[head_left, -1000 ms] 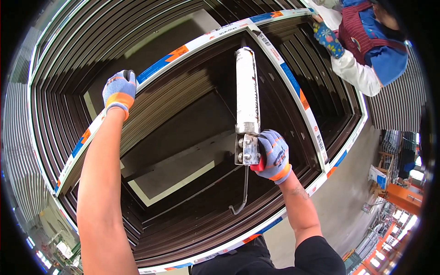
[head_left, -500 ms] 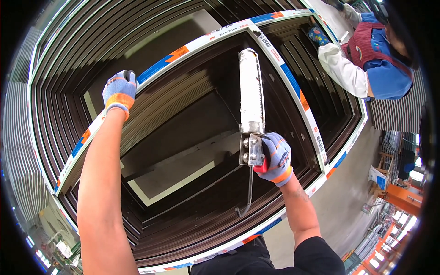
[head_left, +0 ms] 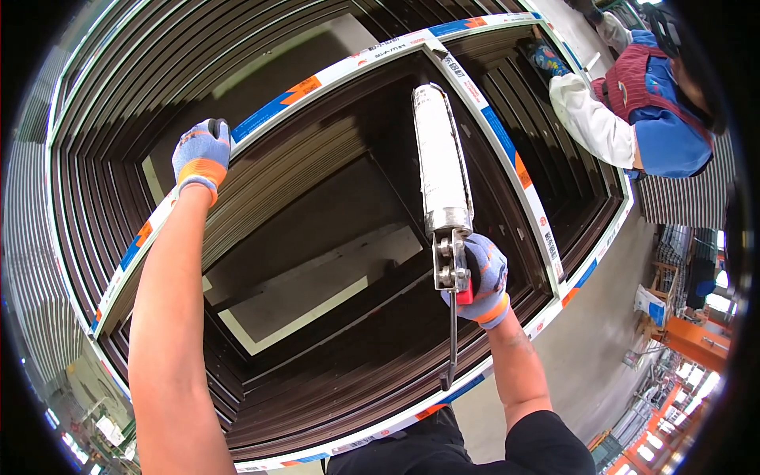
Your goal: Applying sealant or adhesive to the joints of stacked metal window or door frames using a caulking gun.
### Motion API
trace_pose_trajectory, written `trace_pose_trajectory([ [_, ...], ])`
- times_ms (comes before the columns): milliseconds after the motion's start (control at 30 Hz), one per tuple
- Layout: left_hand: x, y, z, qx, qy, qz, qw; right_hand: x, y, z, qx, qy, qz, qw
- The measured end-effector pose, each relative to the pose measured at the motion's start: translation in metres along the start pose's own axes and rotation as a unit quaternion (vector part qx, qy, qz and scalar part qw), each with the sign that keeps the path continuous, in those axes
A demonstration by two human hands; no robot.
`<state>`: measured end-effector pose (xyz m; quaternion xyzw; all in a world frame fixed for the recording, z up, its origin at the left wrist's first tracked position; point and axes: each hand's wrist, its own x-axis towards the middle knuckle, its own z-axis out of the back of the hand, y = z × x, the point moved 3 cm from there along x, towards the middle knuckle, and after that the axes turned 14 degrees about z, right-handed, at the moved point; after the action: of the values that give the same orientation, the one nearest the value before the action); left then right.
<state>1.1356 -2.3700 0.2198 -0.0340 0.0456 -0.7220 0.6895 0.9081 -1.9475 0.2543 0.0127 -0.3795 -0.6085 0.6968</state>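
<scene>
My right hand (head_left: 486,277), in a blue and orange work glove, is wrapped round the handle of a caulking gun (head_left: 443,170). The gun has a white, smeared barrel pointing away from me, and its thin hooked rod hangs back toward me. Under it lies a stack of dark brown window frames whose top frame (head_left: 507,131) is covered in white, blue and orange film. My left hand (head_left: 202,156), gloved alike, is closed over the film-covered bar at the frame's far left; its fingertips are partly hidden.
A co-worker (head_left: 641,103) in a blue top, red vest and white sleeves leans over the frame's far right corner, a gloved hand inside it. Dark frames are stacked below and to the far left. Grey floor (head_left: 582,336) and an orange structure (head_left: 697,344) lie at right.
My right hand has shifted slightly right and nearer with the caulking gun, whose barrel now tilts a little more. My left hand has moved slightly left along the frame.
</scene>
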Motion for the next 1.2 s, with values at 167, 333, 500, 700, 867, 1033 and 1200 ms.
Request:
trace_pose_trajectory([
  [167,-0.001,0.0,0.001,0.011,-0.011,-0.016,1.0,0.008,0.002,-0.003,0.004,-0.014,0.004,1.0],
  [333,0.0,0.0,-0.005,-0.002,-0.012,-0.01,1.0,0.008,0.008,-0.004,0.074,-0.033,-0.074,0.994],
  [500,0.003,0.004,-0.009,-0.003,-0.059,-0.045,0.997,-0.008,0.02,0.0,0.094,-0.008,-0.118,0.988],
  [700,0.01,0.008,-0.008,0.011,-0.078,-0.038,0.996,-0.013,0.01,-0.01,-0.014,0.109,0.027,0.994],
  [867,0.05,0.038,-0.037,0.057,-0.095,-0.039,0.993,-0.003,-0.009,-0.033,-0.075,0.149,0.059,0.984],
  [1033,-0.014,-0.007,-0.002,0.166,-0.128,-0.221,0.953,-0.004,-0.021,-0.039,-0.108,0.146,0.06,0.981],
  [1200,-0.011,-0.003,-0.001,0.198,-0.151,-0.242,0.938,-0.003,-0.024,-0.042,-0.119,0.137,0.064,0.981],
])
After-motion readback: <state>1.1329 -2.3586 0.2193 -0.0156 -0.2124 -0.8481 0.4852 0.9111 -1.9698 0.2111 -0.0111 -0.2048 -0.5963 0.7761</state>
